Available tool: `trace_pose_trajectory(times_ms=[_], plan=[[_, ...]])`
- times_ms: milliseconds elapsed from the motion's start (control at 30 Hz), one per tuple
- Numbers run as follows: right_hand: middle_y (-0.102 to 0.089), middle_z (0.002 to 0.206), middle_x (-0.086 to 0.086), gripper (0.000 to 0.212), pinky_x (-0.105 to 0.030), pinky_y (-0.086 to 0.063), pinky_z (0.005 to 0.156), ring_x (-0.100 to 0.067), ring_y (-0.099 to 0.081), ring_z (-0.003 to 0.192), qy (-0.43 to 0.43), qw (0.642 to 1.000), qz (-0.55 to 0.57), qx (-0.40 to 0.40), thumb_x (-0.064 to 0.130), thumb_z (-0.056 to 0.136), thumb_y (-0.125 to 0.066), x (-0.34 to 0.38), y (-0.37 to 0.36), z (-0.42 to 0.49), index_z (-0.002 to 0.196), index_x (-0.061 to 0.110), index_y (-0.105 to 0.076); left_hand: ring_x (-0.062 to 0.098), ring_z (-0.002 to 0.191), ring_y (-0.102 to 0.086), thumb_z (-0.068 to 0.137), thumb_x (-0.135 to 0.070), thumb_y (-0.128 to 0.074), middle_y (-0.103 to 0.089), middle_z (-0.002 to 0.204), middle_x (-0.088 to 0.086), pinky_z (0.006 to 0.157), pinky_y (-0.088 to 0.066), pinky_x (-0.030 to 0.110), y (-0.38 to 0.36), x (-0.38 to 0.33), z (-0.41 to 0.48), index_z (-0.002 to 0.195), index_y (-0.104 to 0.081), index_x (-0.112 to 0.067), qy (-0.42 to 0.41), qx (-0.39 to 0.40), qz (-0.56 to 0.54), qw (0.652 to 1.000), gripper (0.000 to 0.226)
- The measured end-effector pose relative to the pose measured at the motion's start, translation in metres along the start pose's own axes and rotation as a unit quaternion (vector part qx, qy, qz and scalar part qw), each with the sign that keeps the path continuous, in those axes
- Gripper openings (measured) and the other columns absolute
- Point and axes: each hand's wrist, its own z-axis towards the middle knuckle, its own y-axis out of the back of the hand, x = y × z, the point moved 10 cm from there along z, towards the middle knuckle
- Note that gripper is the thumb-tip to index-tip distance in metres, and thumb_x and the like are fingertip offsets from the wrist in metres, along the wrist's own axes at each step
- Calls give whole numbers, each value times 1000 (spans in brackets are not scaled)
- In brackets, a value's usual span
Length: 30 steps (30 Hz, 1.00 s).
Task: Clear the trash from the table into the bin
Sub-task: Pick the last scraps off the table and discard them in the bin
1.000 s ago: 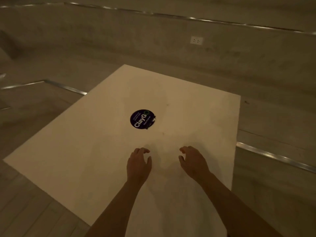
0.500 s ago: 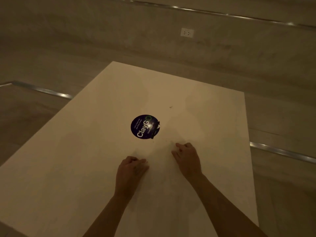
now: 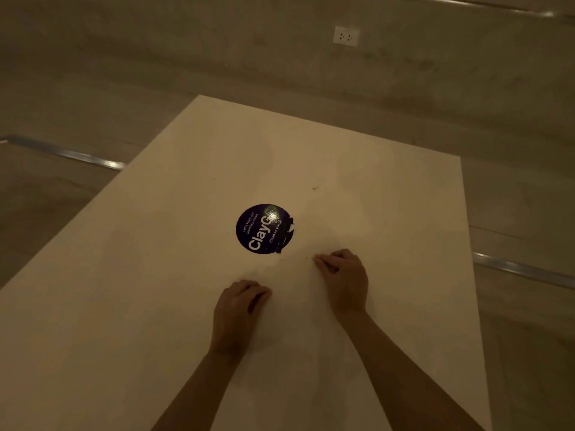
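Note:
A pale rectangular table (image 3: 389,188) fills the middle of the head view in dim light. My left hand (image 3: 236,309) rests on its top with the fingers curled in and nothing visible in them. My right hand (image 3: 345,276) lies a little farther forward and to the right, fingers also curled against the surface, holding nothing I can see. Just beyond both hands sits a round dark blue sticker (image 3: 264,229) with white lettering, its right edge torn. A tiny dark speck (image 3: 315,188) lies past the sticker. No bin is in view.
Wood-look floor surrounds the table, crossed by metal strips at the left (image 3: 65,154) and the right (image 3: 522,270). A low wall at the back carries a white power socket (image 3: 346,36).
Both hands came down from hovering onto the table top and curled their fingers. The camera has moved closer and tilted down, so the table looks larger.

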Motion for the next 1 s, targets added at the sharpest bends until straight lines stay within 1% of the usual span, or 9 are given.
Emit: trace_pose_trajectory(times_ms=[133, 233, 333, 400, 467, 600, 833, 900, 1000], plan=[[-64, 88, -3, 9, -37, -51, 72, -21, -57, 81, 35, 999, -18, 18, 17, 86, -64, 8, -6, 3, 88, 12, -71, 24, 87, -65, 83, -10, -67, -71, 93, 6, 81, -47, 30, -1, 5, 6, 93, -73, -10, 8, 7, -5, 1000, 11], [-63, 91, -5, 10, -37, -52, 77, -22, -59, 82, 25, 999, 2, 42, 16, 89, -60, 6, -9, 6, 90, 9, -69, 23, 94, -61, 90, -10, -58, -66, 102, 8, 87, -51, 35, -3, 5, 10, 113, -66, -8, 39, 8, -46, 998, 24], [-62, 92, -7, 10, -32, -50, 75, -20, -57, 77, 21, 997, 20, 65, 14, 89, -59, 7, -8, 8, 89, 9, -67, 16, 90, -55, 95, -7, -48, -55, 102, 2, 84, -43, 17, 1, 4, 20, 126, -56, -8, 82, -30, -101, 991, 32], [-61, 90, -7, 8, -29, -48, 71, -17, -55, 72, 25, 996, 31, 75, 14, 89, -60, 13, -6, 8, 87, 10, -67, 16, 87, -54, 94, -3, -47, -53, 99, 1, 76, -39, 4, 3, 3, 30, 121, -59, -7, 121, -59, -147, 980, 30], [-61, 88, -5, 7, -30, -50, 70, -16, -55, 70, 38, 995, 49, 83, 15, 88, -61, 24, -4, 6, 86, 11, -67, 19, 85, -57, 93, 1, -47, -56, 100, 7, 70, -40, 0, 0, 1, 41, 115, -64, -5, 152, -66, -187, 968, 28], [-60, 87, -2, 8, -29, -53, 69, -13, -56, 72, 75, 990, 78, 92, 18, 88, -62, 56, -6, 11, 87, 12, -66, 23, 88, -59, 95, -1, -41, -64, 104, 15, 69, -42, 19, -12, -3, 69, 107, -65, -3, 185, -50, -202, 960, 26], [-59, 86, 1, 3, -20, -46, 62, -9, -51, 66, 112, 987, 81, 82, 19, 85, -65, 91, -17, 18, 85, 16, -66, 28, 75, -56, 98, -7, -34, -63, 83, 23, 68, -43, 34, -38, -2, 109, 88, -65, 6, 216, 68, -251, 941, 36], [-60, 85, -1, 4, -25, -47, 62, -11, -53, 66, 104, 989, 68, 75, 18, 85, -65, 91, -21, 23, 84, 15, -67, 28, 66, -51, 100, -10, -32, -59, 71, 24, 68, -44, 39, -45, 1, 116, 74, -63, 4, 229, 109, -276, 927, 43], [-61, 83, -3, 9, -29, -47, 62, -16, -54, 68, 95, 992, 52, 66, 18, 87, -63, 94, -28, 26, 88, 15, -71, 22, 55, -43, 101, -18, -32, -45, 57, 12, 68, -41, 37, -62, 8, 121, 57, -51, -8, 288, 192, -331, 878, 48]])
